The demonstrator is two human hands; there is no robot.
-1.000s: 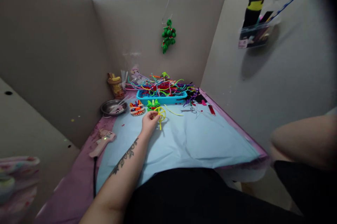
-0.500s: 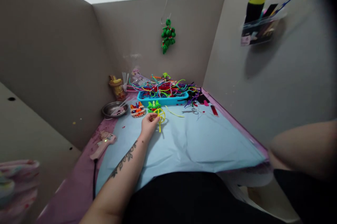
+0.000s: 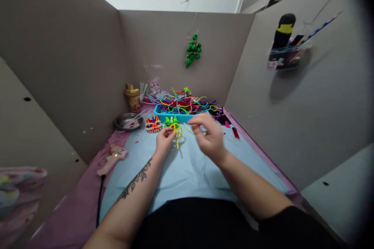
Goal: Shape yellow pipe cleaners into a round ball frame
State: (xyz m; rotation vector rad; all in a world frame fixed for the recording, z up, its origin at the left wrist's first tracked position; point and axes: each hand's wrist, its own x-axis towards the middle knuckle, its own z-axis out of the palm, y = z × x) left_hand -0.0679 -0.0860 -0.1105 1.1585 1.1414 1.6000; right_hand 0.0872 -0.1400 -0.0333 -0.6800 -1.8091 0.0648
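My left hand [image 3: 164, 140] is closed in a pinch on the left side of a yellow pipe-cleaner ring [image 3: 179, 132] with crossing spokes and a tail hanging down. Just to the right, in the air, is my right hand [image 3: 209, 136], its fingers curled and smeared by motion; whether anything is between them cannot be made out. Behind the ring sits a green pipe-cleaner figure [image 3: 171, 121], partly covered. An orange and cream figure [image 3: 153, 124] stands to its left. A pale yellow pipe cleaner [image 3: 188, 128] lies on the blue sheet beside my right hand.
At the back a blue tray [image 3: 175, 117] overflows with coloured pipe cleaners [image 3: 181, 105]. A metal bowl [image 3: 128, 121] and a pink glue gun [image 3: 112, 161] with a black cord are on the left. Grey panels enclose the desk; a clear holder [image 3: 284, 59] with tools hangs on the right one.
My right hand has come in from the right edge to beside the yellow ring. My left hand keeps its pinch in nearly the same place. The camera view has shifted slightly.
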